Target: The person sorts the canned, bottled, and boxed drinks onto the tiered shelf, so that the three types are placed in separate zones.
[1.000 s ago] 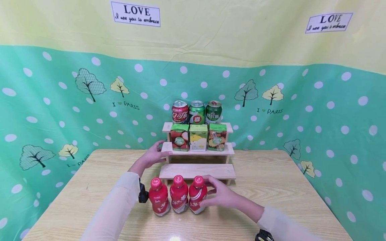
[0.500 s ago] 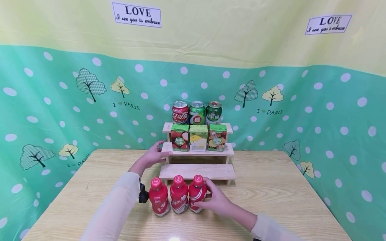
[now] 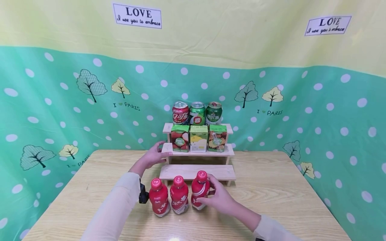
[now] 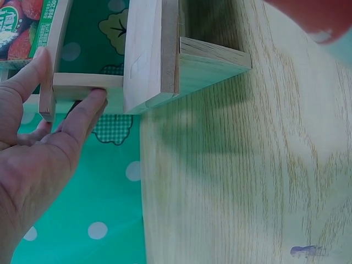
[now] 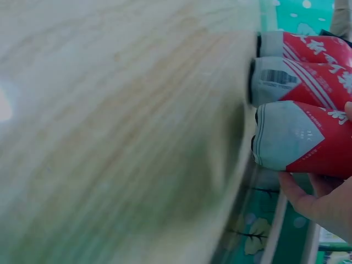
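Red bottle [image 3: 199, 189], rightmost of three, lifted just clear of the table [image 3: 271, 194] in the right hand's [image 3: 219, 198] curled grip; left hand [image 3: 151, 156] steadies the wooden rack [image 3: 197, 171]. Risk: clipping the neighbouring bottle [image 3: 179, 195], toppling it.

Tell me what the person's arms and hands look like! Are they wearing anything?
Both arms wear long, pale cream sleeves. The left hand and right hand are bare, with no gloves or rings showing. A small black camera is strapped at the left wrist, and another black bit peeks out by the right sleeve's bottom edge.
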### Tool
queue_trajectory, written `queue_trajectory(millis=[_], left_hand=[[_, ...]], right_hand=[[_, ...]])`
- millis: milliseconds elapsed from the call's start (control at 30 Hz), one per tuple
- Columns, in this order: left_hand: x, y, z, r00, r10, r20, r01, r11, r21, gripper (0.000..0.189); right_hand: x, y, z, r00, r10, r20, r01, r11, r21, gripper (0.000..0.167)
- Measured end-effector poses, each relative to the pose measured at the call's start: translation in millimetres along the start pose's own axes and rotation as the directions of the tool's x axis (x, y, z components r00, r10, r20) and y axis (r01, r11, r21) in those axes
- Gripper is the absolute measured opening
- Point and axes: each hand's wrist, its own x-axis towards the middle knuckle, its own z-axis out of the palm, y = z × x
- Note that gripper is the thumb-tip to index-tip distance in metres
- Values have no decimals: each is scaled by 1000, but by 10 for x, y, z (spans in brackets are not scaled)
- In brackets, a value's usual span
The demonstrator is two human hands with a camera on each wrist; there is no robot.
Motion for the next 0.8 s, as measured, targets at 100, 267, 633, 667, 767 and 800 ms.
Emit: queue_trajectory(millis=[100,267,633,667,767,800], left_hand=[[-2,-2,0,1000,-3,3,3,1000,5,82],[-5,-5,-9,1000,-13,0,13,1000,3,83],[6,-12,-10,1000,0,2,0,1000,-3,83],[8,-12,-11,1000,3,3,-3,1000,-3,83],[9,-11,-8,1000,6,2,-6,1000,-2,83],[10,-10,-7,1000,5,1,-5,1000,-5,83]], right_hand=[[8,-59,-42,1000,-1,-25,0,1000,-31,72],[29,-146,-88,998,7,-61,-11,998,-59,74],[103,-249,-108,995,-16,-98,12,999,-44,74],[112,-259,-109,995,-14,-101,10,999,-46,75],[147,-281,-111,995,-14,-101,9,999,-47,75],[157,-288,-112,995,-14,-100,9,999,-47,74]])
